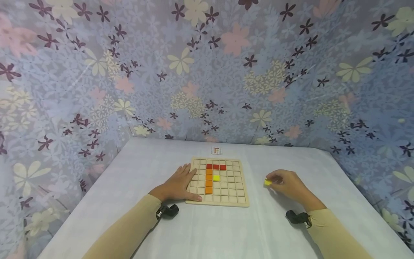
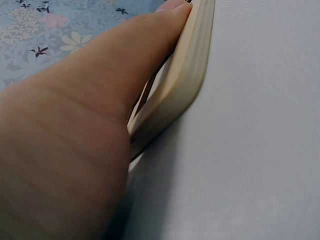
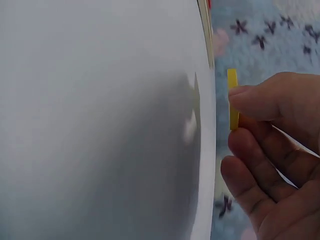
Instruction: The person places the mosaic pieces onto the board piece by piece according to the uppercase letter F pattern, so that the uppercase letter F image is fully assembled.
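A wooden grid board [image 1: 232, 201] lies on the white table, with red tiles [image 1: 216, 167] in a row near its far side. Orange tiles [image 1: 209, 181] run in a column toward me, and one yellow tile [image 1: 216, 178] sits beside that column. My left hand [image 1: 178, 184] rests over the board's left edge with spread fingers; in the left wrist view the thumb [image 2: 150, 37] lies along the rim. To the right of the board, my right hand [image 1: 289, 185] pinches another yellow tile [image 3: 233, 117] between thumb and fingers, held above the table.
A small printed card [image 1: 216, 150] with a coloured pattern lies beyond the board's far edge. White cloth covers the table [image 1: 258, 230]. Flowered fabric [image 1: 207, 72] hangs behind it and at both sides. Dark wrist cameras [image 1: 169, 210] are strapped on both wrists.
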A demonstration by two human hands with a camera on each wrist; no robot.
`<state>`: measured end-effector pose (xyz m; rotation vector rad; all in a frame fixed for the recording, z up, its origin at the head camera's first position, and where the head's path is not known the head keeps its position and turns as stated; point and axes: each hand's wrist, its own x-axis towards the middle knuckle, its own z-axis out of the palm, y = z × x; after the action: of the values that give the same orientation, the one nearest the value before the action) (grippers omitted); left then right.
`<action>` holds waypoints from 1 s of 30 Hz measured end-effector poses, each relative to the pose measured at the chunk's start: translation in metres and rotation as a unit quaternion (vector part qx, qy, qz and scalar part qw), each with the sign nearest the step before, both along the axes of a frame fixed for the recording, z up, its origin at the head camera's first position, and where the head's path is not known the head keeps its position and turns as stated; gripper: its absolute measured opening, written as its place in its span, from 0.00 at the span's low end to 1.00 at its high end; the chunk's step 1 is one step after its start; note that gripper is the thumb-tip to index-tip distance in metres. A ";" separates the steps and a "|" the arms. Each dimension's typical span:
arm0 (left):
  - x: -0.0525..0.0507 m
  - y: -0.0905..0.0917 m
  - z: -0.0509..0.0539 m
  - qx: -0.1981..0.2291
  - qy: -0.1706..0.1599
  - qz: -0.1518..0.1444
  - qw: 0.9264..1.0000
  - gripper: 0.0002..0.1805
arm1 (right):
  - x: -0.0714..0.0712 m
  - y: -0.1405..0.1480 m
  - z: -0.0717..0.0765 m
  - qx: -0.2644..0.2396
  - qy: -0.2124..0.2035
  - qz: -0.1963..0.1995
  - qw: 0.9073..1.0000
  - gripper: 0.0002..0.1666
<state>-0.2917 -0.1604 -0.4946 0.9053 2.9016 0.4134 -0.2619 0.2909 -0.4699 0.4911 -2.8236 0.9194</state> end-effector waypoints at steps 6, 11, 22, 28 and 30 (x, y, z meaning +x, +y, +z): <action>0.002 0.000 0.002 0.004 -0.012 0.001 1.000 0.73 | -0.013 -0.044 0.007 -0.009 -0.012 0.046 0.999 0.14; 0.001 0.001 0.001 -0.001 -0.014 0.008 1.000 0.74 | -0.022 -0.074 0.009 -0.019 -0.023 0.079 0.996 0.14; 0.000 0.001 0.000 0.009 -0.016 -0.001 1.000 0.74 | -0.039 -0.122 0.010 -0.004 -0.041 0.140 0.989 0.14; 0.001 0.001 0.000 0.010 -0.013 0.002 1.000 0.73 | -0.044 -0.131 0.010 0.028 -0.037 0.134 0.990 0.13; 0.001 0.000 0.001 0.009 -0.012 0.005 1.000 0.73 | -0.045 -0.133 0.010 0.033 -0.036 0.133 0.990 0.13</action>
<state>-0.2909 -0.1602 -0.4941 0.8837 2.8869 0.4477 -0.3069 0.1583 -0.4596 0.8782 -2.9090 0.9035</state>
